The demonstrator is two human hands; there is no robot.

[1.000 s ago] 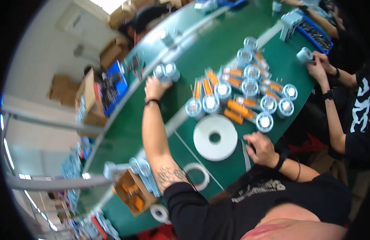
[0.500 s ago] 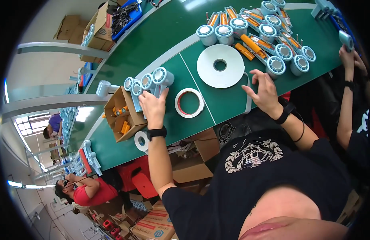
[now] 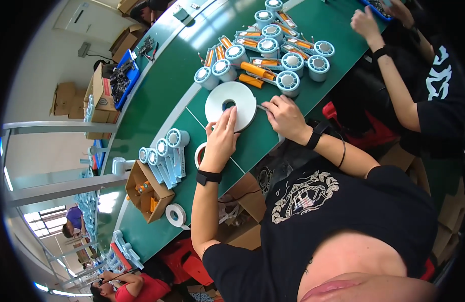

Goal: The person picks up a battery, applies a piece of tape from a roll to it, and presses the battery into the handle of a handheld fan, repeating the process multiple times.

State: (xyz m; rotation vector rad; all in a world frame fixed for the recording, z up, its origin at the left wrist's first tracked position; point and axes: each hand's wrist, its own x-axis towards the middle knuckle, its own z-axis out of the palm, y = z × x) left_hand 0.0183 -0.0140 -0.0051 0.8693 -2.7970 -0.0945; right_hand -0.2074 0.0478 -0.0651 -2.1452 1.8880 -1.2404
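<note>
A large white roll of tape (image 3: 220, 98) lies flat on the green table. My left hand (image 3: 221, 143) rests on its near side, fingers stretched out flat over the hub. At the roll's right edge, my right hand (image 3: 286, 118) pinches the loose strip of tape (image 3: 260, 106). Partly covered by my left hand is a smaller white tape roll with a red core (image 3: 198, 155). Light-blue handheld fan bodies (image 3: 169, 151) stand in a row to the left, apart from both hands.
Several light-blue fan heads with orange batteries (image 3: 267, 45) crowd the table beyond the big roll. A cardboard box (image 3: 151, 196) with orange parts and another white tape roll (image 3: 176, 215) are on the left. A co-worker's hand (image 3: 367, 25) is at the far right.
My left hand has left the row of fan bodies and moved right onto the big roll. My right hand, open before, now pinches the tape strip. The view has shifted.
</note>
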